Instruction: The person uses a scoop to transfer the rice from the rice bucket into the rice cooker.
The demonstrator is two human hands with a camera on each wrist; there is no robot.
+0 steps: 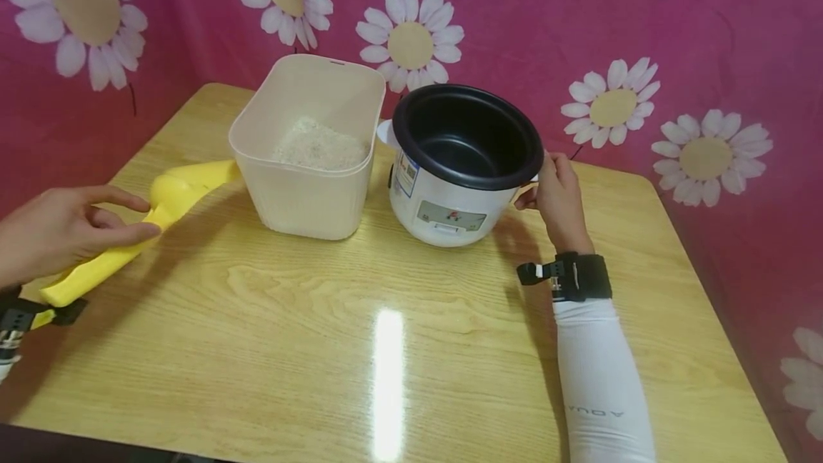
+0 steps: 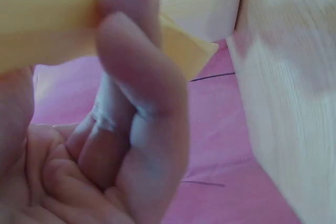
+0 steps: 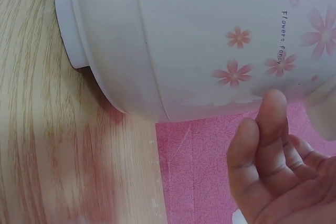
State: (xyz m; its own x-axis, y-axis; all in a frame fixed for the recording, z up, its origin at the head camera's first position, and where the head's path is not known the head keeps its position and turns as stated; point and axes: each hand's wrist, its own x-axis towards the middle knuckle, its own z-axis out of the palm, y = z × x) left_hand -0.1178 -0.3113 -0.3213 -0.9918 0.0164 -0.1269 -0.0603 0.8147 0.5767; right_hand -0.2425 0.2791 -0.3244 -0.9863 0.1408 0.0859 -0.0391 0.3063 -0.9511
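My left hand pinches a yellow plastic scoop between thumb and fingers, at the table's left side. In the left wrist view the yellow scoop passes behind curled fingers. The scoop's far end reaches the side of a cream plastic bin, which has rice-like pale grains at its bottom. Beside the bin stands a white rice cooker without a lid, its dark pot showing no contents. My right hand holds the cooker's right side handle, fingers curled close to the flower-printed wall.
The wooden table has a bright light reflection near its front. A pink curtain with large white flowers hangs right behind the bin and cooker and along both sides.
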